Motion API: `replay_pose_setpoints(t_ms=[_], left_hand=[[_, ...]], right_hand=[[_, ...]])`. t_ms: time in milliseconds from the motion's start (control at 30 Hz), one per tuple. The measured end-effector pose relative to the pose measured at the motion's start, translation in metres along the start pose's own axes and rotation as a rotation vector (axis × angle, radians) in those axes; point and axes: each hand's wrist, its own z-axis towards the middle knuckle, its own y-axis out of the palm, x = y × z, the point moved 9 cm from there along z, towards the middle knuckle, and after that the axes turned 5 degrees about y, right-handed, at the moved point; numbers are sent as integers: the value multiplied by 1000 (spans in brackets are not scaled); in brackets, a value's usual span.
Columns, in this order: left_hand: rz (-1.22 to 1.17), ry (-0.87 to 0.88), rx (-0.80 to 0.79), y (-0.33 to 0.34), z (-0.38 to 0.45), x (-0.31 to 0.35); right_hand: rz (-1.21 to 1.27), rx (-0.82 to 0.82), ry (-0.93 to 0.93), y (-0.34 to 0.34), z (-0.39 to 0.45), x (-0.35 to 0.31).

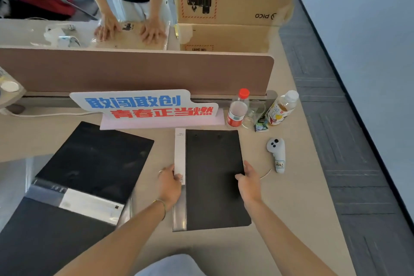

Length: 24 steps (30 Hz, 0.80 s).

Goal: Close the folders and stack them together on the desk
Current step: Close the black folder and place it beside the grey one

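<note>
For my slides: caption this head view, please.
Left hand and right hand hold the closed folder by its side edges; the open folder lies at left on the desk.

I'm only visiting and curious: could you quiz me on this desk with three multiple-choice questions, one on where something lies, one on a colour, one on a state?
1. Where does the white controller lie?
A) left of the closed folder
B) right of it
C) on top of it

2. What colour is the cap of the red-labelled bottle?
A) red
B) green
C) black

3. The folder at the left is:
A) closed
B) standing upright
C) spread open

Answers:
1 B, it lies on the desk beyond that folder's right edge.
2 A, the cap is plainly red.
3 C, both covers lie flat with the spine between them.
</note>
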Motion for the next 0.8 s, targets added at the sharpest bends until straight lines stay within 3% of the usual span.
replay_pose_setpoints(t_ms=[433, 800], left_hand=[[192, -40, -14, 26, 12, -2], [127, -77, 5, 27, 11, -9]], right_hand=[[-114, 27, 18, -6, 23, 21], [-194, -20, 0, -2, 28, 21]])
